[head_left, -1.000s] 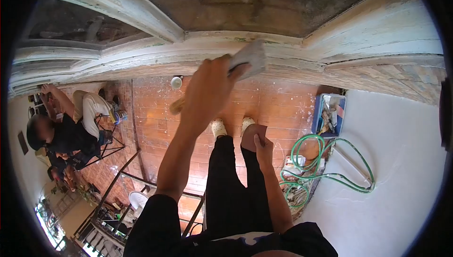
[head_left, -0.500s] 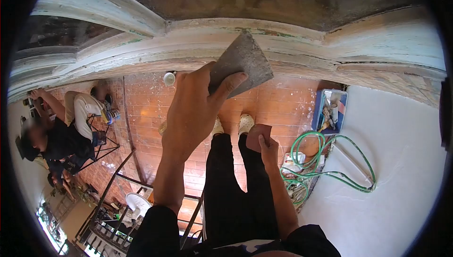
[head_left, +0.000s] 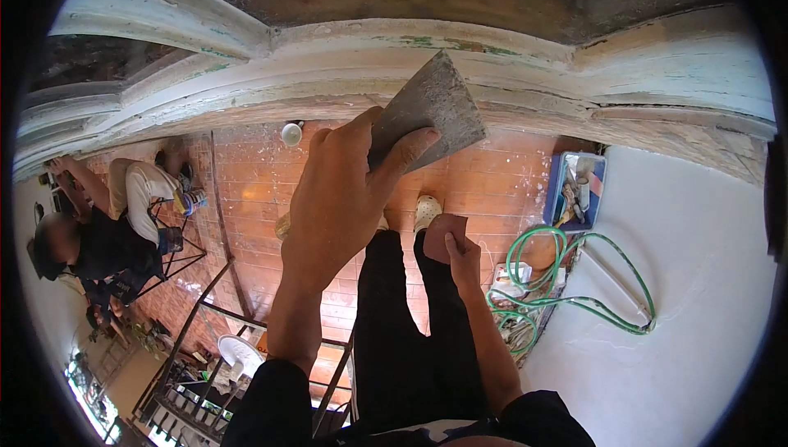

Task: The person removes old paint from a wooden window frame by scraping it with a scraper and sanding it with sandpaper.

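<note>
My left hand (head_left: 332,201) is raised in front of the window frame (head_left: 328,65), gripping a dusty grey rectangular sanding pad (head_left: 439,102) between thumb and fingers. The pad's top corner overlaps the pale, worn wood of the frame; whether it touches cannot be told. Lower down, near my right leg, my right hand (head_left: 465,263) pinches a reddish-brown piece of sandpaper (head_left: 442,235). Patches of green show through the frame's paint.
A blue bin (head_left: 556,192) of tools stands by the white wall (head_left: 681,266), with a coiled green hose (head_left: 607,308) below. At left, a person (head_left: 107,242) sits on a folding chair. A white mug (head_left: 291,134) and metal railing (head_left: 193,316) are nearby.
My left hand and the grey pad have shifted slightly to the right. The right hand keeps the sandpaper in nearly the same place, and the view has tilted slightly.
</note>
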`<state>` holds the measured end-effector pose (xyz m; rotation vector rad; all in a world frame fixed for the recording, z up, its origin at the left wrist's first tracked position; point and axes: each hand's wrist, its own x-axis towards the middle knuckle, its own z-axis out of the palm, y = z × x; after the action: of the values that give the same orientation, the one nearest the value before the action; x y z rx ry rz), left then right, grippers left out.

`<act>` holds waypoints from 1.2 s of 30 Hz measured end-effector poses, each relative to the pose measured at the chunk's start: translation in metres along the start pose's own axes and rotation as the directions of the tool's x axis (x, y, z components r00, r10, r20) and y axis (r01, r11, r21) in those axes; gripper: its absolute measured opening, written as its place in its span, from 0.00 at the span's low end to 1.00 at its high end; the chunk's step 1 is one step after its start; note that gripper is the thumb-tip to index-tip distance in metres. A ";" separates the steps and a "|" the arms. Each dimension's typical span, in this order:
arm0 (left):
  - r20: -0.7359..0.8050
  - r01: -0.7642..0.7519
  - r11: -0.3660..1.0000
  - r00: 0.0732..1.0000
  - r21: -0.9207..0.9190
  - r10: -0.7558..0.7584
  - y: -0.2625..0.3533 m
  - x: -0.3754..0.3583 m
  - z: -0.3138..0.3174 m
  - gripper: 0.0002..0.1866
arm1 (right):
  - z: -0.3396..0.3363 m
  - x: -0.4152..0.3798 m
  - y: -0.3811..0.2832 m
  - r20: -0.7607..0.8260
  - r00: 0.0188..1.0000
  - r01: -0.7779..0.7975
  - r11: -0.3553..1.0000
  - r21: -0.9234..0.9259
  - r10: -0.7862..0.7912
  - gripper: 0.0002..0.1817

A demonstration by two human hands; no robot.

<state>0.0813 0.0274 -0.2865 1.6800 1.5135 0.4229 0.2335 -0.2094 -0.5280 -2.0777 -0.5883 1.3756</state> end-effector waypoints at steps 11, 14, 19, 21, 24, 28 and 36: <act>-0.091 -0.175 0.951 0.975 0.253 0.204 0.037 0.020 0.007 0.23 | 0.003 -0.003 0.010 -0.005 0.999 0.038 0.997 0.064 -0.038 0.18; -0.108 -0.207 0.941 0.964 0.268 0.242 0.042 0.014 0.004 0.23 | 0.002 -0.007 0.004 -0.033 0.998 0.064 0.993 0.101 -0.061 0.17; -0.101 -0.223 0.919 0.958 0.326 0.268 0.051 0.021 0.019 0.22 | 0.007 -0.003 0.013 0.007 0.999 0.037 0.997 0.075 -0.038 0.17; -0.139 -0.252 0.920 0.943 0.301 0.304 0.050 0.019 0.016 0.23 | 0.008 -0.005 0.005 -0.010 0.999 0.049 0.996 0.070 -0.049 0.17; -0.184 -0.190 0.918 0.946 0.348 0.265 0.044 0.011 0.011 0.23 | 0.005 -0.006 0.000 -0.032 0.998 0.056 0.995 0.088 -0.054 0.18; -0.079 -0.034 0.950 0.995 0.312 0.061 0.049 0.012 0.004 0.27 | 0.002 0.000 0.006 -0.018 1.000 0.021 1.000 0.020 -0.021 0.18; -0.085 -0.248 0.932 0.957 0.265 0.279 0.034 0.022 0.009 0.26 | 0.014 -0.004 0.000 -0.033 0.997 0.075 0.994 0.085 -0.073 0.19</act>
<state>0.1156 0.0466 -0.2723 2.1060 1.4802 0.4983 0.2193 -0.2085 -0.5298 -1.9850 -0.5775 1.3031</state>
